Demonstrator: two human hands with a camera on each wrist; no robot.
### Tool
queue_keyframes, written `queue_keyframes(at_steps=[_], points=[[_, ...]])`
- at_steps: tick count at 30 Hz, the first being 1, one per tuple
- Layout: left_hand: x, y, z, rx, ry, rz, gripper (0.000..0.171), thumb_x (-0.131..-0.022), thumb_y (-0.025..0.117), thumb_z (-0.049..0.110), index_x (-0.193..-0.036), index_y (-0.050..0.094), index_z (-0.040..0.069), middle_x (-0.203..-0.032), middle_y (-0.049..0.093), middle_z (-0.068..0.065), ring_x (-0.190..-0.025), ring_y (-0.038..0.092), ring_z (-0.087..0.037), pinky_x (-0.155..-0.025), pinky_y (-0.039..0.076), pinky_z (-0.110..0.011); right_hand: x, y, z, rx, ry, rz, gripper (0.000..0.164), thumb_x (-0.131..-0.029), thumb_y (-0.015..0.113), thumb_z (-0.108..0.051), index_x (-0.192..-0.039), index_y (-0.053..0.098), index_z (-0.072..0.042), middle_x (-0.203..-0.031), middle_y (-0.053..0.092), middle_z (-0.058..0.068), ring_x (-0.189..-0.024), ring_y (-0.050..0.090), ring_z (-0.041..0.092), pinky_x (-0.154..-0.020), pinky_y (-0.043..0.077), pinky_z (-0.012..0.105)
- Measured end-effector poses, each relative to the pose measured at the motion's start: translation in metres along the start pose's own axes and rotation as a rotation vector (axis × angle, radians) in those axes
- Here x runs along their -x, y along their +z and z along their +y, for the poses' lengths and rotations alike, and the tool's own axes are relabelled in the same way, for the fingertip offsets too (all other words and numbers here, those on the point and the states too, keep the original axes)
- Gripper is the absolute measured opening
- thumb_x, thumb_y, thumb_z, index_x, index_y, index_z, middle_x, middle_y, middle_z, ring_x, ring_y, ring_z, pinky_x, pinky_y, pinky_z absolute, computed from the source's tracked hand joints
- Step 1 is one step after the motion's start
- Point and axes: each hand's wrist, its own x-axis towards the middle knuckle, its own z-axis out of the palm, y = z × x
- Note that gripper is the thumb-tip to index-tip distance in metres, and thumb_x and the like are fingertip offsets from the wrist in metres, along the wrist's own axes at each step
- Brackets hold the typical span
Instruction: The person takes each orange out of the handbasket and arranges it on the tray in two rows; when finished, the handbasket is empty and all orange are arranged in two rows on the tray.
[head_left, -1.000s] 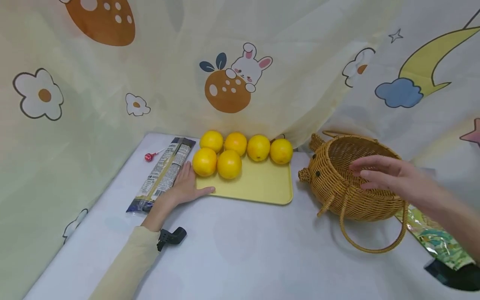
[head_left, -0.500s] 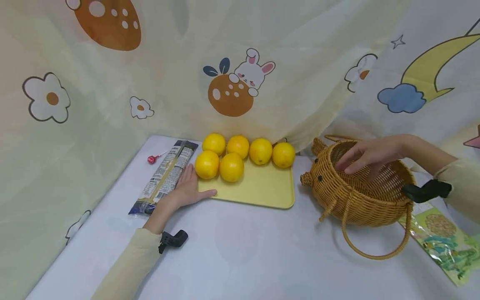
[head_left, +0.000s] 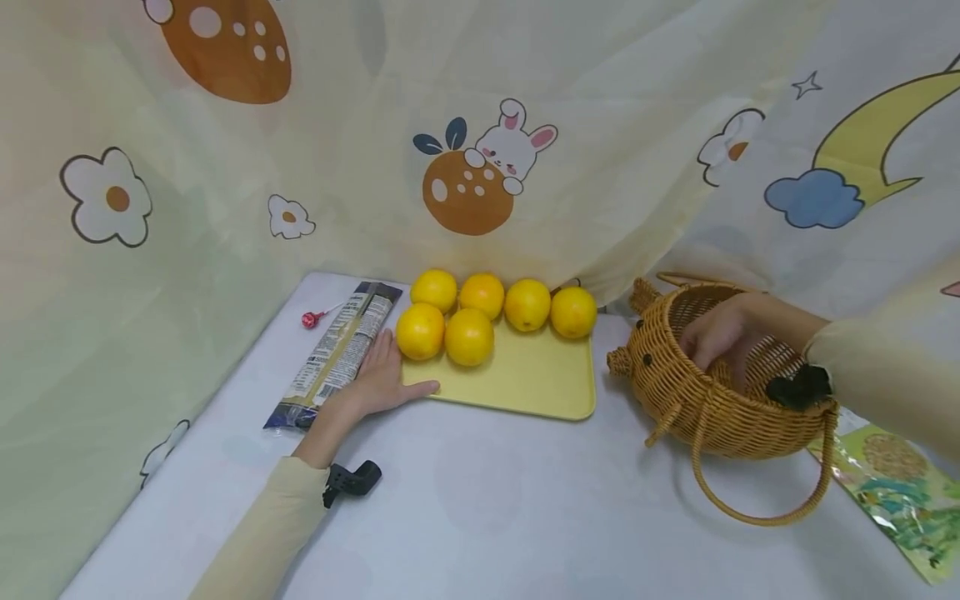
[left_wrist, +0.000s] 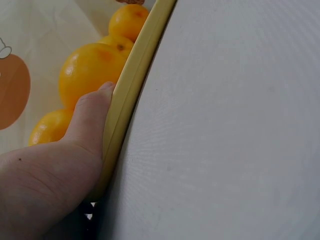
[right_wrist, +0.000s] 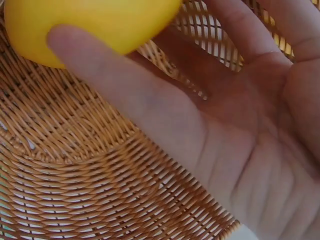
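Note:
My left hand (head_left: 380, 379) lies with straight fingers against the left side of a yellow tray (head_left: 532, 383); its thumb reaches along the tray's front rim. Several oranges (head_left: 469, 337) sit on the tray, toward the back and left. My right hand (head_left: 720, 333) is down inside a wicker basket (head_left: 690, 417) shaped like an animal. In the right wrist view an orange (right_wrist: 110, 20) is in the basket, with the thumb (right_wrist: 100, 62) over its near side and a finger passing behind it. The fingertips are out of sight, so I cannot tell whether they grip it.
A long printed packet (head_left: 337, 358) lies left of the tray, with a red lollipop (head_left: 311, 319) beside it. A green packet (head_left: 900, 492) lies right of the basket. The basket's handle (head_left: 765, 521) hangs down onto the table; a patterned cloth (head_left: 360, 167) stands behind.
My right hand has moved from above the basket's right side down into it. The left hand stays at the tray. The head view has shifted slightly.

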Motion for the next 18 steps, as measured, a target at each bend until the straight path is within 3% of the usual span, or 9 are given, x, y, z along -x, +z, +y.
queue_keyframes(at_steps=[6, 10, 18], points=[[-0.001, 0.000, 0.002, -0.006, -0.006, -0.019, 0.124, -0.079, 0.060, 0.071, -0.154, -0.006, -0.002, -0.161, -0.013, -0.026, -0.150, -0.010, -0.041, -0.123, -0.001, -0.055, -0.008, 0.000, 0.005, 0.004, 0.040, -0.050, 0.040, -0.089, 0.071, -0.026, -0.122, 0.061, -0.007, -0.138, 0.053, 0.017, -0.125, 0.052, 0.032, -0.089, 0.053, 0.059], [-0.002, 0.000, 0.002, -0.004, -0.006, -0.012, 0.123, -0.079, 0.061, 0.070, -0.154, -0.005, -0.003, -0.160, -0.013, -0.026, -0.150, -0.010, -0.041, -0.123, -0.001, -0.055, -0.011, 0.001, 0.006, 0.001, 0.048, -0.035, 0.046, -0.087, 0.073, -0.025, -0.126, 0.056, -0.007, -0.142, 0.046, 0.022, -0.128, 0.048, 0.038, -0.090, 0.052, 0.062], [-0.002, 0.002, 0.003, -0.017, 0.002, -0.024, 0.124, -0.079, 0.060, 0.071, -0.154, -0.006, -0.003, -0.160, -0.013, -0.026, -0.150, -0.010, -0.040, -0.123, -0.001, -0.055, -0.013, -0.001, 0.012, -0.035, 0.030, -0.042, 0.041, -0.088, 0.072, -0.024, -0.122, 0.060, -0.006, -0.130, 0.058, 0.014, -0.122, 0.054, 0.031, -0.088, 0.054, 0.058]])
